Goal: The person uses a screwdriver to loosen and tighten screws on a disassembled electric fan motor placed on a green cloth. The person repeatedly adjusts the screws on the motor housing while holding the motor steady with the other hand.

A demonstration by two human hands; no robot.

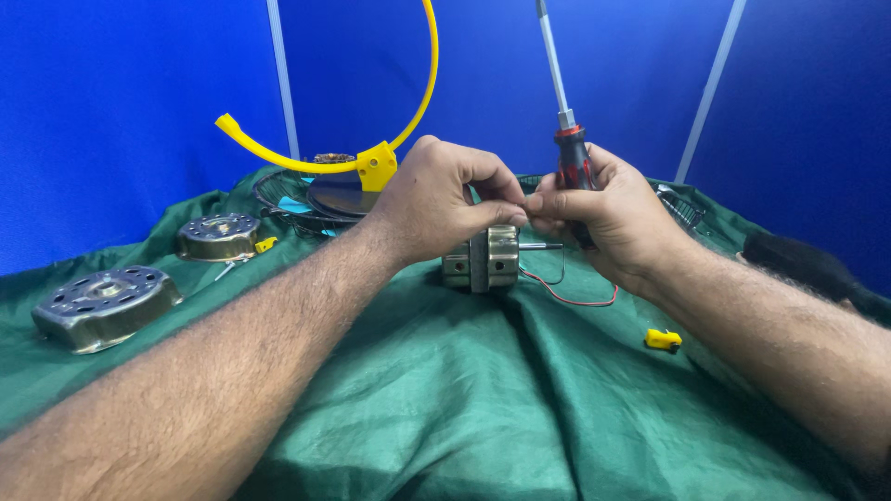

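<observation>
Fingers [506, 199] of the left hand [436, 199] pinch something too small to make out, meeting the right hand [603, 218], which is closed round a red-and-black screwdriver [574, 167] whose shaft is cut off above. Just below sits the motor core [483, 260], partly hidden, on green cloth [464, 399] with open room in front.

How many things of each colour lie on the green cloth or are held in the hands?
Yellow: 3: curved tube, its clamp block, small clip
Metal grey: 3: motor core, two end covers
Red and black: 1: screwdriver in the right hand
Total: 7
</observation>
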